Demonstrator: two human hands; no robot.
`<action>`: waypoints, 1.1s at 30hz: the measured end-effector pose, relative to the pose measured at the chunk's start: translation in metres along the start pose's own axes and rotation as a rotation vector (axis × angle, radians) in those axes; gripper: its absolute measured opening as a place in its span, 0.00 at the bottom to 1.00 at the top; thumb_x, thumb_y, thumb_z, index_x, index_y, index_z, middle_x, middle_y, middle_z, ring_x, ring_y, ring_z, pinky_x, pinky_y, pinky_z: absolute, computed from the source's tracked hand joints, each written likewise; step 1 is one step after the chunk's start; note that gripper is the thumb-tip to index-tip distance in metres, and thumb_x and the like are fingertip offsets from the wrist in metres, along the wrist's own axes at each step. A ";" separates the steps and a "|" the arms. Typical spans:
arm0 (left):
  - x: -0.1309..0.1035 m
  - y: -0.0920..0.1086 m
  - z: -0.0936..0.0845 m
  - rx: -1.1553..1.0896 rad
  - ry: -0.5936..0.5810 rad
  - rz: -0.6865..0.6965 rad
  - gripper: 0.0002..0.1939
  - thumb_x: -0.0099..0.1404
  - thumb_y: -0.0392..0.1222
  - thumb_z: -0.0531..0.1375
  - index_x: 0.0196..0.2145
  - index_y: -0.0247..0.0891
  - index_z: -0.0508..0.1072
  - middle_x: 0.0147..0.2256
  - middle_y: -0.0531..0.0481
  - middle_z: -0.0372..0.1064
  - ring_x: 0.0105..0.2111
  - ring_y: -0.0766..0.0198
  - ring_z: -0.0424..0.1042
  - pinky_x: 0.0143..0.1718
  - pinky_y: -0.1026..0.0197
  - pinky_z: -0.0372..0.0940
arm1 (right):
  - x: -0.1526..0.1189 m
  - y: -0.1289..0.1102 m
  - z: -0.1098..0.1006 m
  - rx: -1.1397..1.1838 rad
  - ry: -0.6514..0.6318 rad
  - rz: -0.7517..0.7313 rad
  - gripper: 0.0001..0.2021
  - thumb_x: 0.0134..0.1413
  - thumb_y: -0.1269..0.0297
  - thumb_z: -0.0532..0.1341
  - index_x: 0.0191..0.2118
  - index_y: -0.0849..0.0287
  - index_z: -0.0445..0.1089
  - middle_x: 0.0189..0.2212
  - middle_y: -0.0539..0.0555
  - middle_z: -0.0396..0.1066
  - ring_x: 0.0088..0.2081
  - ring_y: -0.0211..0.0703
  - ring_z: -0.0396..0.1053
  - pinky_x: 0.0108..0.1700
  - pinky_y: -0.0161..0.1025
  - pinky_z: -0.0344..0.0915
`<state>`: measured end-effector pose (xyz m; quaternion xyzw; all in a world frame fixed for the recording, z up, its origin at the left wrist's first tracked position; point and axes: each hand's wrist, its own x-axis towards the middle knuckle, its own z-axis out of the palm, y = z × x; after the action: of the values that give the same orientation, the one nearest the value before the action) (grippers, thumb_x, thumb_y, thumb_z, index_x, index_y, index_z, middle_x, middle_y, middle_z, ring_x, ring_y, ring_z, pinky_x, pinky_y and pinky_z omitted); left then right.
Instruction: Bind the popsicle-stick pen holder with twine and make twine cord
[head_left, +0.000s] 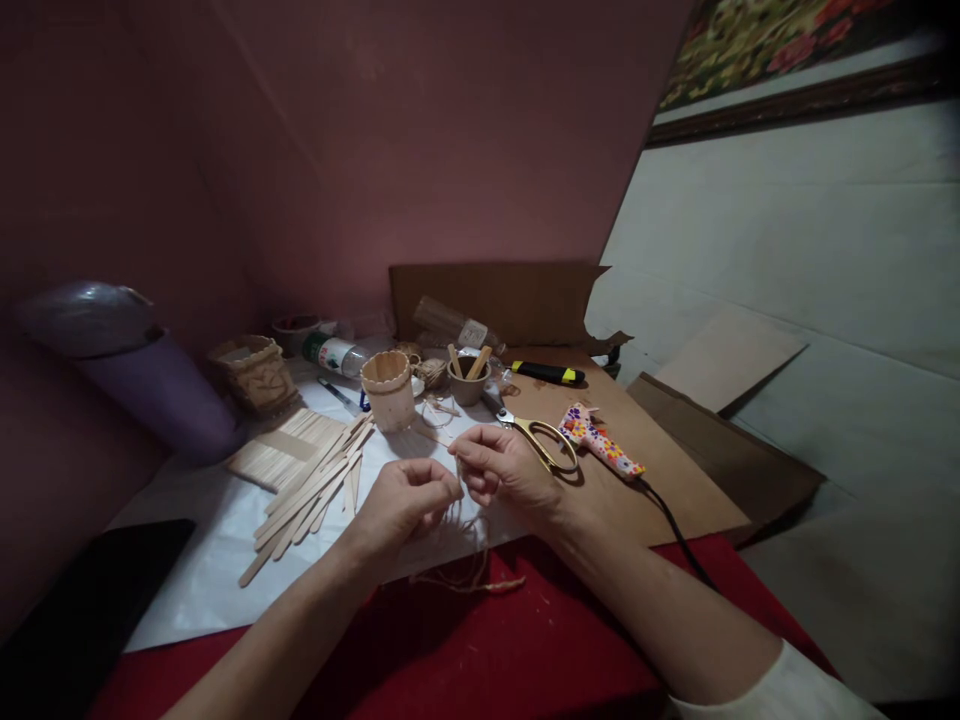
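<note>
Thumb and fingers pinched, my left hand (411, 500) and my right hand (506, 468) meet above the front of the white sheet. Both close on thin tan twine (480, 560), whose loose strands hang below and trail over the red cloth. The exact spot where the fingers grip it is partly hidden. Just beyond the hands stands a small cup of wooden sticks (388, 392) with a scalloped rim. Gold-handled scissors (541, 440) lie right behind my right hand. To the left, loose craft sticks (311, 500) are fanned out beside a bundle of sticks (281, 450).
A flowered glue gun (600, 440) with a black cord and a yellow-black cutter (547, 373) rest on cardboard (675, 490). Behind are a small pot (469, 385), plastic bottles (334, 353) and a decorated container (255, 375). A purple vase (165, 390) stands far left.
</note>
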<state>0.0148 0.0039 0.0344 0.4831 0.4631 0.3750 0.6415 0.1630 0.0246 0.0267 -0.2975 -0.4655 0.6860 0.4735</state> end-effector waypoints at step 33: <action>-0.002 0.005 -0.007 -0.223 -0.110 -0.012 0.10 0.57 0.42 0.61 0.22 0.34 0.68 0.14 0.59 0.50 0.14 0.76 0.43 0.16 0.68 0.37 | -0.001 -0.006 -0.001 -0.132 -0.087 -0.047 0.13 0.43 0.59 0.68 0.32 0.62 0.71 0.22 0.47 0.68 0.19 0.29 0.60 0.22 0.31 0.58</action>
<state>0.0076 0.0046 0.0388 0.4257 0.3856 0.3933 0.7179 0.1670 0.0246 0.0318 -0.2867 -0.5366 0.6549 0.4483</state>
